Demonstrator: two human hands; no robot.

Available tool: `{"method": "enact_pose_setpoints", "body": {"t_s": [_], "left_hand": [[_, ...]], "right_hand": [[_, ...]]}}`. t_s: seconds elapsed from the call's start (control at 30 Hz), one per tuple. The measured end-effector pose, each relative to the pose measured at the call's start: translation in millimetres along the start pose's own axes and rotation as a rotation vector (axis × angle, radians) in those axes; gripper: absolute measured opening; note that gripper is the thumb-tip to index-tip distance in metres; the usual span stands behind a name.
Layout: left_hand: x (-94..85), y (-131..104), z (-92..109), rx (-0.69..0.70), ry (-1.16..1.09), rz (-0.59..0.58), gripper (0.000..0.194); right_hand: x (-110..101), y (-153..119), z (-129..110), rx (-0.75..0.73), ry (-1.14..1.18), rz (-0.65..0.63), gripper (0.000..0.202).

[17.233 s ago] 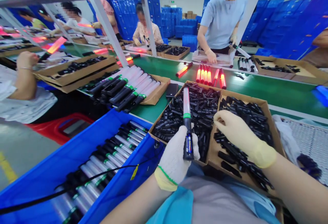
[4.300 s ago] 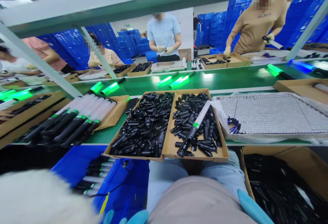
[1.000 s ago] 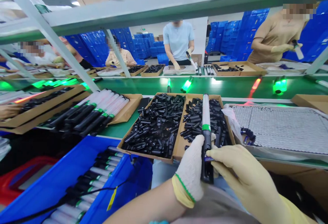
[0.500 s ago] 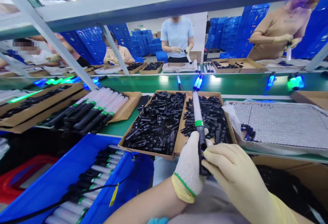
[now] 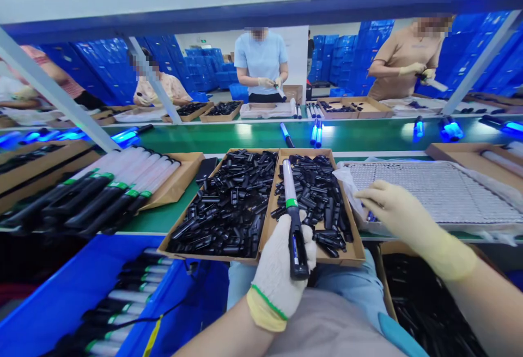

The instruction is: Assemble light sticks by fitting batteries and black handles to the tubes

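My left hand, in a white knit glove with a yellow glove under it, is wrapped round the black handle of a light baton. The baton has a pale tube and a green band, and points away from me. An opening in its handle faces up, with something blue inside. My right hand, in a pale yellow glove, is over the left edge of a tray of small silvery parts, fingers stretched out. Small dark-blue parts lie just below its fingers; I see nothing held.
Two cardboard trays of black plastic pieces stand before me. Batons are piled at left, above a blue bin with more batons. Blue-lit batons lie on the green belt. Co-workers stand or sit opposite.
My right hand has left the baton's handle and moved right to the tray of silvery parts. My left hand still holds the baton, its handle opening now visible. The view has turned slightly right.
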State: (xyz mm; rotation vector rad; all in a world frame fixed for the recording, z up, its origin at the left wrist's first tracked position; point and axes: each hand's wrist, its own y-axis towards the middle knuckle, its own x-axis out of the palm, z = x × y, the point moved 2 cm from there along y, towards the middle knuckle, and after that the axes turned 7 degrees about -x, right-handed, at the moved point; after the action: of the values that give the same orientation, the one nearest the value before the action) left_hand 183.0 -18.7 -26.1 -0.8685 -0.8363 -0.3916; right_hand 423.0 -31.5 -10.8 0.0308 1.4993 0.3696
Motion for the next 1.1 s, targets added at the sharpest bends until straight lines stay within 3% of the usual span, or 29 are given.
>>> {"method": "enact_pose_setpoints", "body": {"t_s": [0.07,0.13,0.33,0.53,0.67,0.73,0.83,0.9,1.0,1.1], "left_hand": [[3.3,-1.3,-1.3,-0.046,-0.008,0.009,0.034],[6.8,-2.2,-2.5,-0.074,0.007,0.033,0.035],[9.8,-3.1,-2.2,-0.069,0.034,0.049,0.037],[8.5,2.1,-5.4,-0.068,0.069,0.004,0.039],[10.8,1.8,-7.2,-0.111,0.085,0.035,0.032],[11.5,3.6,-7.8,-0.135,0.096,0.035,0.031],[13.5,8.9,-10.8,-0.204,0.068,0.025,0.035],[17.0,11.2,-12.8,-0.217,-0.033,0.011,0.029],[22.7,10.0,-13.4,-0.19,-0.2,0.05,0.022],[25.9,7.7,-12.6,-0.193,-0.244,0.053,0.027]], "right_hand": [[15.5,6.9,33.9,-0.001,-0.108,-0.152,0.026],[26.8,11.9,46.5,-0.048,-0.14,-0.229,0.02],[38.1,13.5,32.3,-0.021,-0.218,-0.345,0.018],[42.5,18.3,31.5,0.012,-0.226,-0.354,0.019],[21.9,13.7,30.4,0.018,-0.23,-0.276,0.02],[0.7,7.1,16.9,-0.004,-0.197,-0.159,0.021],[-33.4,-3.4,-28.9,-0.269,0.025,0.138,0.024],[-47.9,-8.2,-63.1,-0.466,0.141,0.26,0.028],[-51.9,-9.5,-93.7,-0.552,0.162,0.281,0.032],[-47.1,-11.2,-100.7,-0.538,0.192,0.288,0.032]]}}
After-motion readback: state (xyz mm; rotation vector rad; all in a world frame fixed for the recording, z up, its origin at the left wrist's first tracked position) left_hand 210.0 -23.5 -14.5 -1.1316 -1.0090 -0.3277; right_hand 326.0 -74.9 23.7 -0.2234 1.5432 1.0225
